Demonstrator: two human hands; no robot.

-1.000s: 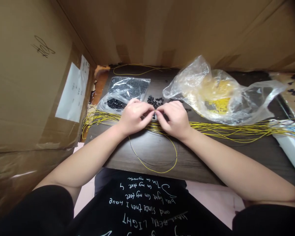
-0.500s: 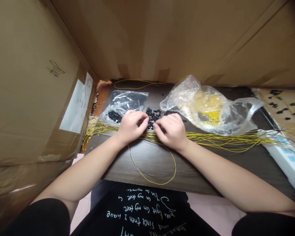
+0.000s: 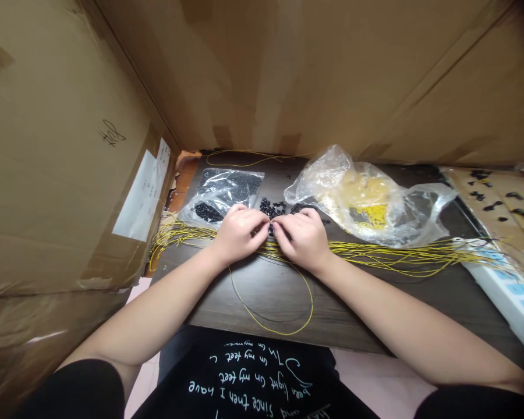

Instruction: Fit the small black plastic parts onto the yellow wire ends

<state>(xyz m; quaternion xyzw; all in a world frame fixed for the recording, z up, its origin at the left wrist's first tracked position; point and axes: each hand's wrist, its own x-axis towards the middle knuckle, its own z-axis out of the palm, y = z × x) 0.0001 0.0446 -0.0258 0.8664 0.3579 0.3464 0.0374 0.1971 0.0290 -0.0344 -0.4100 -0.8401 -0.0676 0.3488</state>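
My left hand (image 3: 239, 233) and my right hand (image 3: 303, 237) meet fingertip to fingertip over a dark wooden table (image 3: 375, 302). Both are pinched closed on a thin yellow wire (image 3: 288, 329) that loops down toward the table's front edge. Between the fingertips sits something small and black, too small to make out. Just behind my fingers lies a loose pile of small black parts (image 3: 274, 208). A long bundle of yellow wires (image 3: 397, 253) runs across the table under both hands.
A clear bag of black parts (image 3: 225, 192) lies at the back left. A crumpled plastic bag with yellow contents (image 3: 369, 201) sits back right. Cardboard boxes (image 3: 61, 151) wall in the left and back. A white power strip (image 3: 504, 288) lies at the right.
The camera tilted upward, so the table sits lower in view. My hands stayed at the same spot on the wire, and their fingertips have closed together again after parting slightly.
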